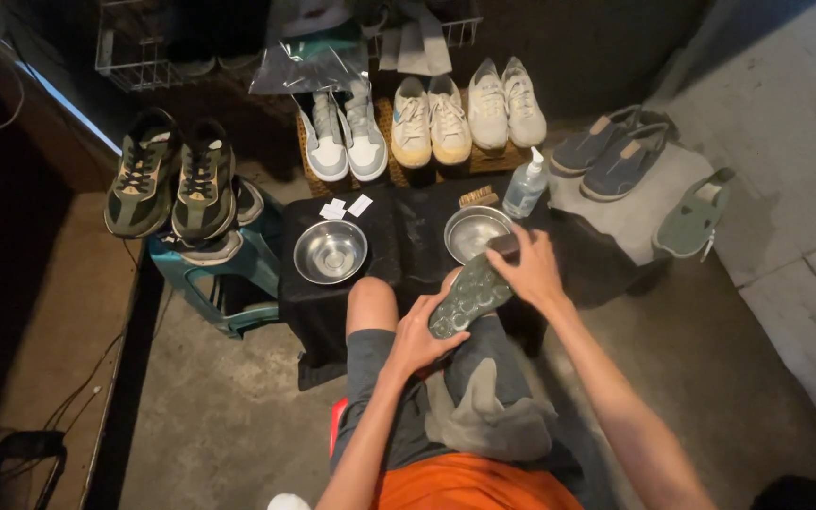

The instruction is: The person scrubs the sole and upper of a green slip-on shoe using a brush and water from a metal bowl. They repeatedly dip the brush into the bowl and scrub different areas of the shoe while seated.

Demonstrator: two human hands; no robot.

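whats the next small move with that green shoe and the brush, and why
Probably stroke the dark brush down along the sole. The left hand grips the green slip-on shoe sole-up over the knees, and the right hand holds the brush at its toe end, right beside the steel bowl, so scrubbing looks set up.

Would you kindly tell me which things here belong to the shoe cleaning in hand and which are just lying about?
In use:
- green shoe, sole up, held by left hand
- dark brush under right hand
- steel bowl beside it

Lying about:
- second steel bowl
- pump bottle
- olive sneakers on the stool
- white sneakers
- blue shoes
- lone green shoe
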